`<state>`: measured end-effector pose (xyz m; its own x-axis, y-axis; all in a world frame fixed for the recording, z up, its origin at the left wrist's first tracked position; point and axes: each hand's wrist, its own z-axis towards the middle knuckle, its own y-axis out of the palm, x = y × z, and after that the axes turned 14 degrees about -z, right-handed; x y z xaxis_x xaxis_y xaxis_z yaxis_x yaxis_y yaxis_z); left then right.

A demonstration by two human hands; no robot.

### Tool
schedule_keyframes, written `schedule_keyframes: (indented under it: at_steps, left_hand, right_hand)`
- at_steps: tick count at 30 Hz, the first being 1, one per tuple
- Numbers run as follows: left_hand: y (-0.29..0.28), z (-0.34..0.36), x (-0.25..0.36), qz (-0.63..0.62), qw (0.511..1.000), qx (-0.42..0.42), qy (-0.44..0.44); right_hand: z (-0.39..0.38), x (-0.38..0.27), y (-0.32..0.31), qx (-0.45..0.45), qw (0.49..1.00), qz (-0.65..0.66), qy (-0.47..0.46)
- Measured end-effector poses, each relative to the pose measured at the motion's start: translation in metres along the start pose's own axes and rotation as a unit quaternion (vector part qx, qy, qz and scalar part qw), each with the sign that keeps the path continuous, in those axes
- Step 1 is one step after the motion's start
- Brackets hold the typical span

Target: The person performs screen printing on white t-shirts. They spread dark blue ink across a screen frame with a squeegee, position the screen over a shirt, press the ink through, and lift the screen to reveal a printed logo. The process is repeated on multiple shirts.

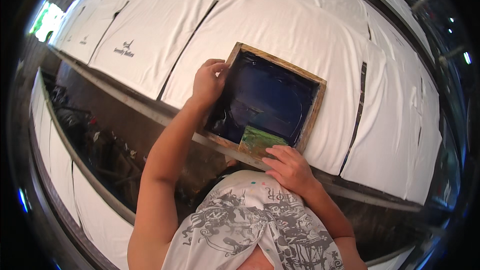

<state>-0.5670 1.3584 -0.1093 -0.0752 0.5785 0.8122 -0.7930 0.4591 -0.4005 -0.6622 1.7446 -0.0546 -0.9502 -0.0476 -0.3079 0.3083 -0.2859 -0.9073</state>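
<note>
A wooden-framed printing screen point(322, 90) with a dark blue mesh lies on white cloth panels near the table's front edge. My left hand point(209, 82) is closed on the left side of its frame, the fingertips bent over the wood. Inside the near side of the screen leans a flat rectangular squeegee point(257, 140), green above and brownish below. My right hand point(287, 167) grips the squeegee's near right corner with bent fingers; the thumb is hidden. Dark wet-looking ink point(265, 90) coats the mesh, with thin curved streaks in it.
White cloth panels point(190, 15) cover the long table side by side, dark gaps between them. One panel on the left bears a small dark print point(125, 48). Behind my left arm another cloth-covered table point(55, 160) stands across a cluttered aisle point(107, 145).
</note>
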Motion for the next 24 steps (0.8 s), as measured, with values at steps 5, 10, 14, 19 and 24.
schedule_keyframes:
  at_steps: [5, 10, 14, 19, 24]
  left_hand:
    - [0.013, 0.018, -0.012, -0.031, 0.998, -0.018, -0.047]
    - [0.016, 0.015, -0.025, -0.065, 0.997, -0.005, -0.041]
    - [0.018, 0.014, -0.03, -0.053, 0.998, -0.002, -0.018]
    - [0.02, 0.015, -0.027, -0.035, 0.999, -0.013, 0.0]
    - [0.021, 0.017, -0.029, -0.034, 0.999, -0.007, 0.006]
  right_hand:
    - [0.006, -0.021, 0.02, -0.017, 0.993, -0.083, 0.078]
    - [0.026, -0.032, 0.01, 0.008, 0.986, -0.141, 0.085]
    - [0.059, -0.023, 0.0, -0.005, 0.985, -0.121, 0.126]
    - [0.097, 0.016, -0.027, -0.11, 0.983, -0.022, 0.146]
    - [0.159, 0.07, -0.012, -0.059, 0.989, -0.06, 0.123]
